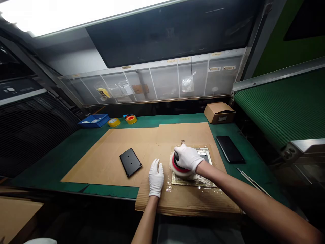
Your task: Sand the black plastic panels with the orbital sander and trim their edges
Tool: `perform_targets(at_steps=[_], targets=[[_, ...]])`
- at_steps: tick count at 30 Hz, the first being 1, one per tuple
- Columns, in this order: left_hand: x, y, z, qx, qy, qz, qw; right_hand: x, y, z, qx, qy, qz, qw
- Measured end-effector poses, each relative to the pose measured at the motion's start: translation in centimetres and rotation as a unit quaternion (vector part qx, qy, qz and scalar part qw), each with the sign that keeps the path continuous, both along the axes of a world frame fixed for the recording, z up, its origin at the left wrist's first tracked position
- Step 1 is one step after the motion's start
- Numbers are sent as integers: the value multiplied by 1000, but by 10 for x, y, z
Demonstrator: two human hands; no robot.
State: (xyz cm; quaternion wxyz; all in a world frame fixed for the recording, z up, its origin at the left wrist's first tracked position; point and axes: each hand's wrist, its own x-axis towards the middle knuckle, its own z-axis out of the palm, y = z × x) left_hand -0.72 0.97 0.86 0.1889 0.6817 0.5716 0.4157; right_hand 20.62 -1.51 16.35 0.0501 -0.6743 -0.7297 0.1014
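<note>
My right hand (189, 156), in a white glove, is wrapped round the dark knob of a round hand polishing pad (180, 169) with a red band and a pale underside. The pad presses on the left part of a light, rectangular plate (177, 180) taped to the cardboard under clear film. A dark piece (205, 158) shows in that plate, partly hidden by my wrist. Left of the pad, my gloved left hand (155, 178) lies on the cardboard (188, 203), fingers stretched out, holding nothing. Further left lies a flat black rectangular panel (130, 162) with small slots.
Another black panel (230, 149) lies on the green mat (96, 190) at right, near long thin metal tweezers (252, 181). Along the back stand a cardboard box (219, 113), a blue tray (98, 124) and tape rolls (114, 122). A green conveyor belt (281, 101) borders the right.
</note>
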Motion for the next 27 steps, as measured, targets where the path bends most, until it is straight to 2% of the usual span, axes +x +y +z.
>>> perform_targets(at_steps=[3, 4, 8, 9, 13, 14, 17, 18, 20, 23, 25, 27], targets=[[1, 0, 2, -3, 2, -1, 1000, -1, -11, -2, 21, -18, -80, 996], [1, 0, 2, -5, 4, -2, 1000, 0, -15, -2, 21, -17, -81, 996], [0, 0, 2, -8, 5, -4, 1000, 5, -27, -3, 13, 19, -11, 1000], [0, -1, 2, -6, 4, -3, 1000, 7, -28, -2, 12, 23, -17, 1000], [0, -1, 2, -9, -6, 0, 1000, 18, -33, -2, 36, -5, -120, 992], [0, -1, 2, -11, -6, 2, 1000, 20, -36, -3, 40, -8, -114, 993], [1, -1, 3, -9, -5, 4, 1000, 26, -44, -7, 25, 17, -30, 999], [1, -1, 3, -7, -5, 3, 1000, 28, -45, -7, 16, 22, -20, 999], [1, -1, 3, -8, -8, 1, 1000, 31, -45, -6, 10, 13, -69, 997], [1, -1, 4, -15, -10, 2, 1000, 32, -44, -3, 48, -18, -172, 984], [1, -2, 4, -17, -7, 2, 1000, 32, -50, -6, 67, -5, -153, 986], [1, -2, 4, -16, -4, 1, 1000, 34, -58, -12, 57, 24, -84, 995]])
